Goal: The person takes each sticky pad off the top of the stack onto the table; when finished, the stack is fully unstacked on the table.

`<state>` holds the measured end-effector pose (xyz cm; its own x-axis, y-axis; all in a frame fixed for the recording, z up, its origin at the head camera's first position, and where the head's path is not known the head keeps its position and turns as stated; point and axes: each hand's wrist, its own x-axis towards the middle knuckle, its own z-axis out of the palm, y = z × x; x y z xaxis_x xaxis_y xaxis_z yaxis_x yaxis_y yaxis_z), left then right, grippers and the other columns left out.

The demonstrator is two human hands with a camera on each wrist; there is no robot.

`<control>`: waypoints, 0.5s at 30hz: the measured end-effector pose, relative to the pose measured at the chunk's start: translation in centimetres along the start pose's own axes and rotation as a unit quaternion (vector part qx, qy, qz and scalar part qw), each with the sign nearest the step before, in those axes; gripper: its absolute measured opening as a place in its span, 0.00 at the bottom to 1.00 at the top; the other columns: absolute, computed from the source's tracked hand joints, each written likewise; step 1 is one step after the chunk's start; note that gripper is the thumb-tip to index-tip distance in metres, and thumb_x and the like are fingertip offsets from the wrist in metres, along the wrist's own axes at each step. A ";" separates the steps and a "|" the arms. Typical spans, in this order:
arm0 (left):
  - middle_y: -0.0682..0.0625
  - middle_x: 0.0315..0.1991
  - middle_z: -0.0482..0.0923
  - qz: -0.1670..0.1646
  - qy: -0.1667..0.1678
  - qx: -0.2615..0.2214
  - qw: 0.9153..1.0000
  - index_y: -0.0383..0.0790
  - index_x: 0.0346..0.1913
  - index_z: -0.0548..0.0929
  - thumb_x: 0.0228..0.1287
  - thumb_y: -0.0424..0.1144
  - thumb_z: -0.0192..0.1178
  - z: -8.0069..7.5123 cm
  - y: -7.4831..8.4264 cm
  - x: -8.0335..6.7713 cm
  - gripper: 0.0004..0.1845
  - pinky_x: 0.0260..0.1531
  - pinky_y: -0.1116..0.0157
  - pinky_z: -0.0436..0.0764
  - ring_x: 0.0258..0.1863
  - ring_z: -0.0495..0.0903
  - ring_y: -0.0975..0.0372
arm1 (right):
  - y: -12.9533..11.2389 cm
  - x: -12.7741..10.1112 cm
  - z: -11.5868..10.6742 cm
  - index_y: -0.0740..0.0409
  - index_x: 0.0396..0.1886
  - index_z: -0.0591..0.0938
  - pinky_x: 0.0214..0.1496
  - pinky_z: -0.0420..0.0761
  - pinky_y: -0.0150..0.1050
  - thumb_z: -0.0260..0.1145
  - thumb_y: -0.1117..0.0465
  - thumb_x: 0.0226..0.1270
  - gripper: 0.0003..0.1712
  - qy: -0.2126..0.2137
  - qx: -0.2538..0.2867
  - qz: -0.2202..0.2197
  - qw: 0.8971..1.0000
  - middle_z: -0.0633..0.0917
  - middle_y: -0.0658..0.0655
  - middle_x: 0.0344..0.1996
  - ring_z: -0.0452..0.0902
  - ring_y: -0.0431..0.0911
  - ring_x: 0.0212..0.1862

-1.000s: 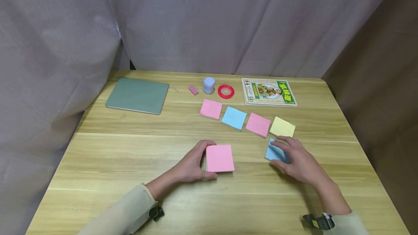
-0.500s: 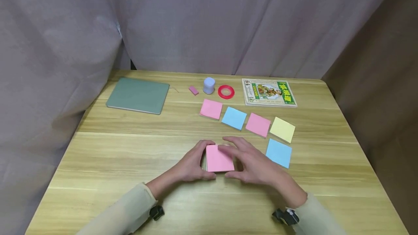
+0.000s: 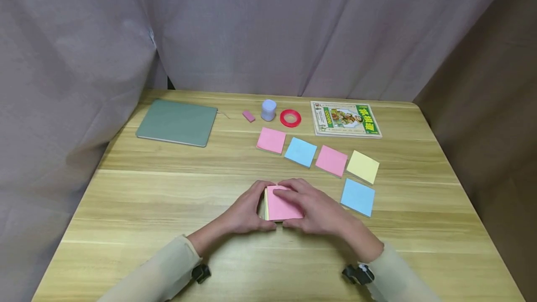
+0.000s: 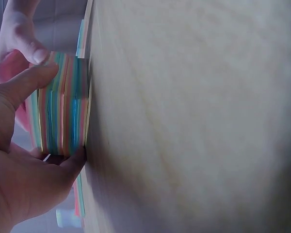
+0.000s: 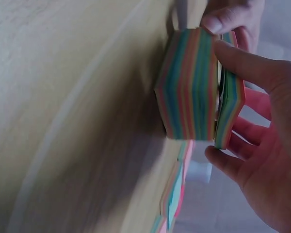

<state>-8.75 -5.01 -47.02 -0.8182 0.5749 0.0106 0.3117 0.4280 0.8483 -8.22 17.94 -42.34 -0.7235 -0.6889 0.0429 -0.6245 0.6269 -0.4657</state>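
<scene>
Between my two hands stands a stack of sticky note pads (image 4: 63, 116), its edges striped in many colours. My left hand (image 3: 245, 211) holds the stack from the left side, thumb at the near edge and fingers at the far edge. With thumb and fingers, my right hand (image 3: 319, 211) pinches the pink-topped pad (image 3: 280, 206) at the top. That pad sits slightly right of the layers below, and a thin gap under it shows in the right wrist view. Right of the hands lies a blue sticky note pad (image 3: 358, 197).
Behind the hands, pink (image 3: 271, 140), blue (image 3: 300, 151), pink (image 3: 331, 160) and yellow (image 3: 363, 167) pads form a slanting row. Farther back lie a green notebook (image 3: 177, 122), a pink eraser-like block (image 3: 248, 116), a lilac container (image 3: 268, 110), red tape (image 3: 290, 118) and a booklet (image 3: 346, 119).
My right hand has come left from the blue pad to the stack and taken hold of the top pad, which has shifted slightly right. The left hand keeps its place.
</scene>
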 end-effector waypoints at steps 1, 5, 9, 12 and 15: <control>0.51 0.61 0.69 0.001 0.001 0.000 1.000 0.43 0.66 0.65 0.40 0.40 0.81 0.0 0.0 0.0 0.48 0.62 0.58 0.68 0.59 0.69 0.61 | 0.0 -0.2 -0.3 0.47 0.69 0.73 0.64 0.70 0.46 0.77 0.47 0.54 0.42 0.002 0.003 0.009 1.000 0.70 0.48 0.65 0.64 0.43 0.66; 0.50 0.59 0.69 0.003 0.003 -0.003 1.000 0.40 0.66 0.65 0.40 0.38 0.81 0.0 0.1 -0.1 0.48 0.61 0.57 0.69 0.58 0.70 0.60 | 0.7 -1.3 -1.5 0.47 0.67 0.75 0.63 0.70 0.49 0.78 0.46 0.51 0.42 0.027 0.014 0.055 0.998 0.71 0.47 0.64 0.66 0.44 0.65; 0.50 0.58 0.69 0.002 0.005 -0.004 1.000 0.39 0.65 0.66 0.40 0.38 0.81 0.0 0.2 -0.1 0.48 0.61 0.57 0.69 0.56 0.70 0.59 | 2.6 -2.4 -2.6 0.50 0.67 0.76 0.64 0.68 0.53 0.79 0.47 0.50 0.42 0.052 0.006 0.108 0.993 0.72 0.53 0.65 0.65 0.50 0.66; 0.50 0.58 0.70 0.001 0.006 -0.002 1.000 0.39 0.65 0.65 0.39 0.38 0.81 0.1 0.2 -0.1 0.48 0.61 0.58 0.69 0.56 0.70 0.60 | 4.2 -3.1 -2.6 0.54 0.66 0.76 0.66 0.66 0.56 0.79 0.48 0.50 0.43 0.055 -0.009 0.133 0.990 0.71 0.58 0.65 0.65 0.55 0.66; 0.50 0.58 0.70 0.001 0.006 -0.002 1.000 0.39 0.65 0.65 0.40 0.38 0.81 0.1 0.2 -0.1 0.48 0.60 0.58 0.69 0.55 0.70 0.59 | 5.4 -3.7 -1.9 0.57 0.65 0.76 0.65 0.66 0.56 0.79 0.50 0.50 0.42 0.045 -0.023 0.144 0.988 0.71 0.60 0.65 0.65 0.56 0.66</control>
<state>-8.52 -4.91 -46.90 -0.8238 0.5665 0.0188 0.3108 0.4237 0.8508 -9.46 24.61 -43.32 -0.8953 -0.4453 -0.0066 -0.3998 0.8102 -0.4287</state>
